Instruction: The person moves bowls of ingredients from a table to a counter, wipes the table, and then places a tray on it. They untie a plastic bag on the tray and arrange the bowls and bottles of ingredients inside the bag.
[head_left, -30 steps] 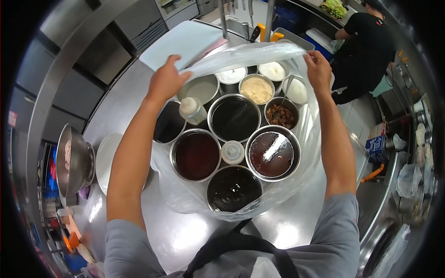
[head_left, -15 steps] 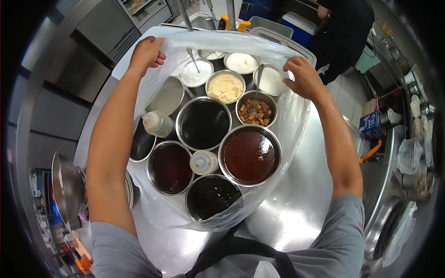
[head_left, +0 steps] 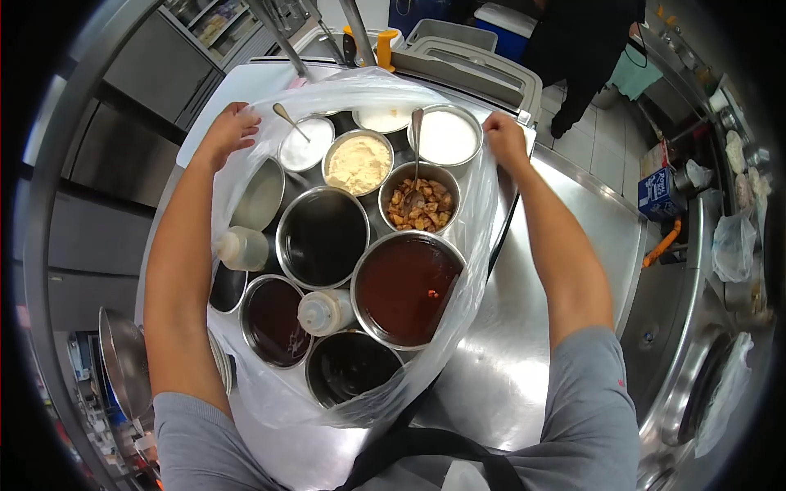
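Note:
A large clear plastic bag point(head_left: 360, 86) lies open around a group of metal containers. My left hand point(head_left: 228, 136) has its fingers curled at the bag's far left edge. At the right edge, my right hand point(head_left: 506, 141) is closed on the plastic, beside a container of white powder point(head_left: 444, 136). Inside the bag's rim are a container of pale yellow powder point(head_left: 358, 163), a bowl of brown chunks point(head_left: 409, 213) with a metal spoon point(head_left: 417, 135), several pots of dark liquid point(head_left: 323, 237), a pot of reddish-brown liquid point(head_left: 401, 286) and two squeeze bottles point(head_left: 324, 313).
Beneath is a steel table point(head_left: 524, 295). A white board point(head_left: 225, 98) and a grey lidded bin point(head_left: 467, 69) stand behind the bag. A person in dark clothes point(head_left: 573, 57) stands at the back right. A metal bowl point(head_left: 123, 360) is at left.
My right hand has gone from spread fingers to closed at the bag's edge. The bag's far edge sits lower over the back containers, and the camera view has shifted.

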`<action>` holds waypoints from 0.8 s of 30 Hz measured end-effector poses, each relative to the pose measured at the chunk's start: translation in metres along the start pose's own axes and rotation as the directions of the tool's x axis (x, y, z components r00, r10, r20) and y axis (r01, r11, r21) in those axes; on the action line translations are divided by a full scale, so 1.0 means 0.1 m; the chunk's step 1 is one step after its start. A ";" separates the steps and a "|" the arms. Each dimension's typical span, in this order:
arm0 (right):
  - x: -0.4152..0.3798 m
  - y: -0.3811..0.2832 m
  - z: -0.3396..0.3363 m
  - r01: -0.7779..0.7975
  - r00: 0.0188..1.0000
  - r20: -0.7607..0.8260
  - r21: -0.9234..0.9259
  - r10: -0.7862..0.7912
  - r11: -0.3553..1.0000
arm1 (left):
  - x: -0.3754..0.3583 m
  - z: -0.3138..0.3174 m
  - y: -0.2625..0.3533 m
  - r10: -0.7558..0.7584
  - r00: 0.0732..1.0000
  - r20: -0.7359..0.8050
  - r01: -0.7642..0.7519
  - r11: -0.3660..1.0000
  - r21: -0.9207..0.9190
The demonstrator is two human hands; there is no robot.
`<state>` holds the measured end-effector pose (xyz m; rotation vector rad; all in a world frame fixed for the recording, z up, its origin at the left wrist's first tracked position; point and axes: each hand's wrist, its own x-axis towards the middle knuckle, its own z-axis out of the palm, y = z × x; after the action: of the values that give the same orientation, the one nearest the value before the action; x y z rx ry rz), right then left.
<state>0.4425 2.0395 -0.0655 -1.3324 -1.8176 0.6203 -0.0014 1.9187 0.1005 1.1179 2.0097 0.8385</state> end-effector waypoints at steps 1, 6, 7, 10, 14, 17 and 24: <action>-0.06 -0.06 0.07 0.121 0.992 -0.009 -0.094 -0.122 0.988 | 0.01 0.02 0.00 -0.002 1.000 0.019 0.001 0.998 0.062; 0.16 -0.11 -0.11 -0.095 0.940 0.341 0.200 0.022 0.975 | -0.09 -0.17 0.34 -0.150 0.972 0.183 0.071 0.923 0.379; 0.27 0.02 -0.13 -0.123 0.946 0.325 0.359 0.000 0.925 | -0.13 -0.17 0.47 -0.265 0.949 0.170 0.125 0.813 0.569; 0.40 -0.42 -0.29 -0.296 0.882 0.463 0.403 0.086 0.866 | 0.00 -0.10 0.68 -0.101 0.976 0.195 -0.019 0.846 0.534; 0.58 -0.75 -0.15 -0.145 0.814 0.575 0.335 -0.080 0.931 | 0.28 0.21 0.71 0.044 0.958 0.284 -0.108 0.971 0.213; 0.86 -0.72 0.01 -0.050 0.720 0.681 0.248 -0.137 0.968 | 0.42 0.42 0.70 0.118 0.894 0.431 -0.278 0.903 0.329; 1.20 -0.72 0.33 0.171 0.918 0.299 0.297 -0.261 0.940 | 0.83 0.56 0.44 0.428 0.838 0.338 -0.537 0.534 0.653</action>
<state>0.3583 2.1309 0.0064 -0.8669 -2.0313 0.9754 0.0298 2.0218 0.0831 2.2138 1.9610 0.1196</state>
